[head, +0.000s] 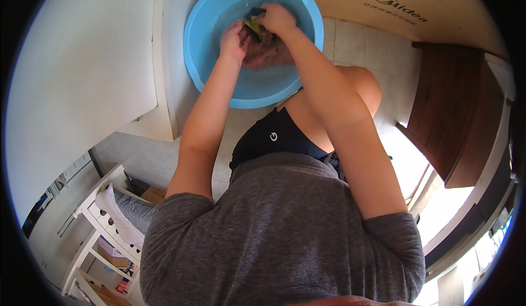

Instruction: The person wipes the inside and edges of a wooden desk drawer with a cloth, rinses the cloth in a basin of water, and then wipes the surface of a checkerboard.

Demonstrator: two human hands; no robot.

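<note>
A round light-blue plastic basin (263, 102) holds cloudy water. In it a black and yellow fabric item (254, 26) is bunched up, with my right hand (279, 18) gripping its upper right part. My left hand (234, 42) is at the item's left side, fingers curled and touching or almost touching its dark edge; whether they grip it cannot be made out. Under the surface, below both hands, lies a reddish-brown cloth (269, 55), blurred by the water.
White furniture (90, 51) stands close against the basin's left. Behind it is a large Midea cardboard box (370, 14). A dark brown wooden cabinet (444, 109) stands to the right on the tiled floor (361, 43). A white slatted frame (98, 224) with a cushion is at lower left.
</note>
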